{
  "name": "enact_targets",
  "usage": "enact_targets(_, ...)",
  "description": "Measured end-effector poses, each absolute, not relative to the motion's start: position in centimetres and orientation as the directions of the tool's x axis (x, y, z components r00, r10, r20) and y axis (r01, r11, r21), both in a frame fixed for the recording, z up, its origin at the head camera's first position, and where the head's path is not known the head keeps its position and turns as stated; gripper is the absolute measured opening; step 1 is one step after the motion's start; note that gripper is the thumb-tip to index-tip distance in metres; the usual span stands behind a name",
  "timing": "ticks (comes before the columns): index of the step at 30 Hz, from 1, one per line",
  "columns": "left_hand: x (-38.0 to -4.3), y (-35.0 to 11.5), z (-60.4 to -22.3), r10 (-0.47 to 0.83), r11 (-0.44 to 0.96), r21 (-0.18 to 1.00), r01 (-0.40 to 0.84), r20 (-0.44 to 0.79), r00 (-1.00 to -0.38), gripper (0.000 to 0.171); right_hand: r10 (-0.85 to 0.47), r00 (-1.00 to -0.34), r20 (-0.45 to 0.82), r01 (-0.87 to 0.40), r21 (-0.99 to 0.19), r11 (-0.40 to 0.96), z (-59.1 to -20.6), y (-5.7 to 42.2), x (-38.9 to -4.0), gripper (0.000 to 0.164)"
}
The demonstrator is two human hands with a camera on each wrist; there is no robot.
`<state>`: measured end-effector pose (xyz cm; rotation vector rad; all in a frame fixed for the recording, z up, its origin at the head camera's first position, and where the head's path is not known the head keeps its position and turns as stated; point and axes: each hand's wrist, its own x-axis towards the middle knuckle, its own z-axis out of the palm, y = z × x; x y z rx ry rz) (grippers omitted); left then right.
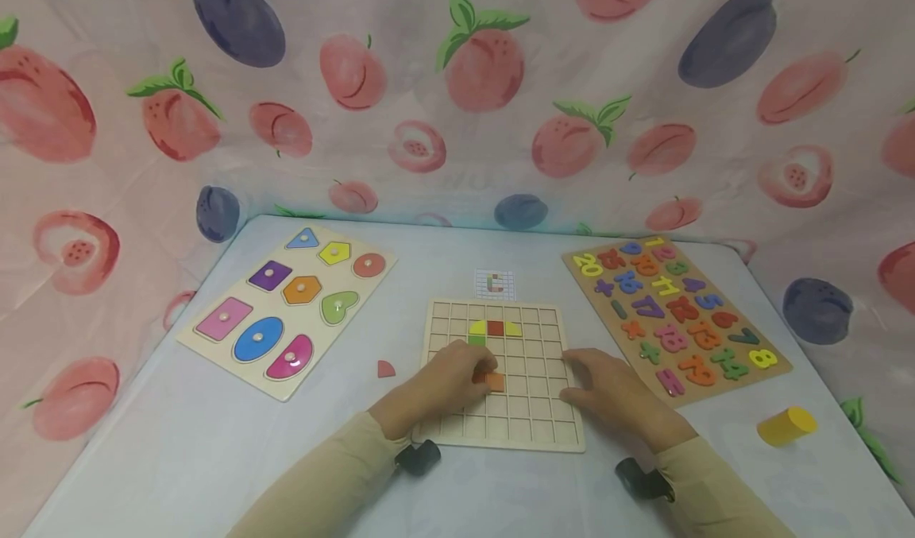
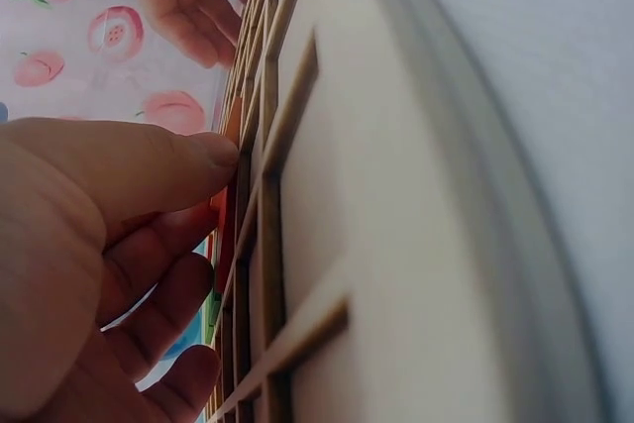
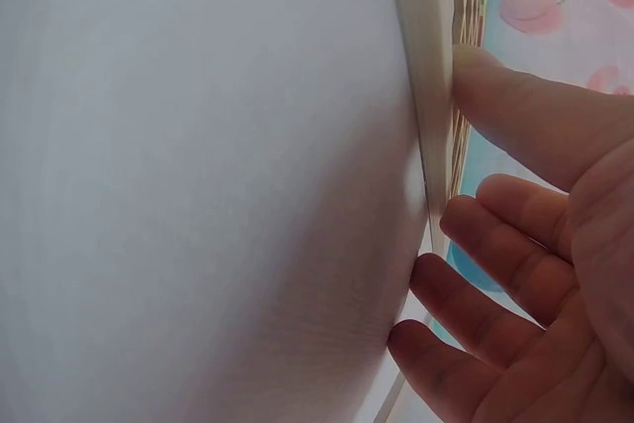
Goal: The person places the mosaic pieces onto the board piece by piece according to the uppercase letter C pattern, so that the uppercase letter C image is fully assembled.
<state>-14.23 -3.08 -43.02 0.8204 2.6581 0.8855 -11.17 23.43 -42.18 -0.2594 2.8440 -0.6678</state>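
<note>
A square wooden grid board lies in the middle of the table. In its upper cells sit a red square, yellow quarter-circle pieces on either side, and a green piece below the left one. My left hand is over the board's left half, thumb and forefinger pinching a small red piece, mostly hidden by the fingers. Right beside those fingertips is an orange square. My right hand rests at the board's right edge, thumb on the rim, fingers loosely spread alongside.
A reddish quarter-circle piece lies left of the board. Behind it is a small pattern card. A knobbed shape puzzle lies left, a number puzzle right, and a yellow cylinder stands near the right edge.
</note>
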Motion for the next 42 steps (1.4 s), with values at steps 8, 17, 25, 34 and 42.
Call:
enact_targets(8, -14.19, -3.1, -43.14, 0.575, 0.658, 0.61, 0.442, -0.028, -0.818, 0.026, -0.218, -0.963, -0.16, -0.123, -0.458, 0.88, -42.18, 23.41, -11.15, 0.061)
enact_targets(17, -14.22, -3.07, -43.22, 0.575, 0.657, 0.613, 0.44, -0.029, -0.818, 0.027, -0.214, -0.964, -0.16, -0.12, -0.456, 0.882, -42.13, 23.43, -11.21, 0.062)
enact_targets(25, -14.21, -3.07, -43.35, 0.582, 0.653, 0.61, 0.449, -0.025, -0.813, 0.028, -0.221, -0.963, -0.153, -0.128, -0.464, 0.876, -42.15, 23.5, -11.16, 0.061)
enact_targets(34, -14.2, -2.82, -43.36, 0.568, 0.665, 0.609, 0.433, -0.036, -0.822, 0.029, -0.222, -0.963, -0.151, -0.129, -0.465, 0.876, -42.13, 23.43, -11.14, 0.062)
enact_targets(42, -14.2, -2.76, -43.24, 0.567, 0.668, 0.604, 0.434, -0.035, -0.823, 0.028, -0.221, -0.964, -0.148, -0.13, -0.464, 0.876, -42.14, 23.41, -11.18, 0.061)
